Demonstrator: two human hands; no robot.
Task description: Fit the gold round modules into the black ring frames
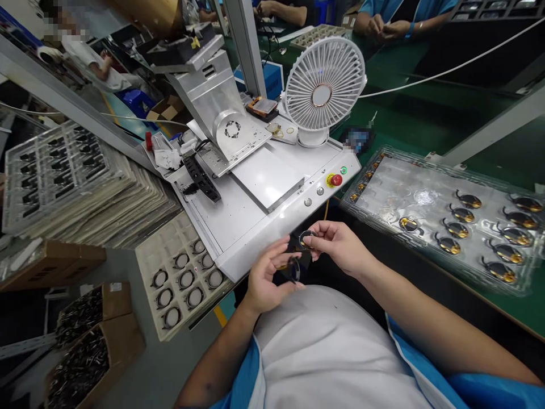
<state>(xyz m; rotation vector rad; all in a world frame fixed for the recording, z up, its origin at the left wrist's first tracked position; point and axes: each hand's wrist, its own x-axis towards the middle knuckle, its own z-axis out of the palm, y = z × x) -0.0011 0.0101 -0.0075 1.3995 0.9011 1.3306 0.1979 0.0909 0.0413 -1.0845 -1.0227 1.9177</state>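
Note:
My right hand (338, 244) pinches a small round ring part with a gold centre (307, 238) between thumb and fingertips. My left hand (268, 275) holds a dark flexible piece with a short black loop (293, 268), and the two hands nearly meet over it. Just beyond them is the front edge of a white bench machine (255, 250). A clear plastic tray (426, 221) to my right holds several round black-and-gold parts with curved tails. A beige tray (179, 284) to my left holds several black rings.
The machine carries a red emergency stop (336, 180), a metal fixture (232, 130) and a white fan (324, 84). Stacked trays (55, 182) and cardboard boxes of dark parts (80, 363) lie left. Co-workers' hands (383, 25) show beyond the green bench.

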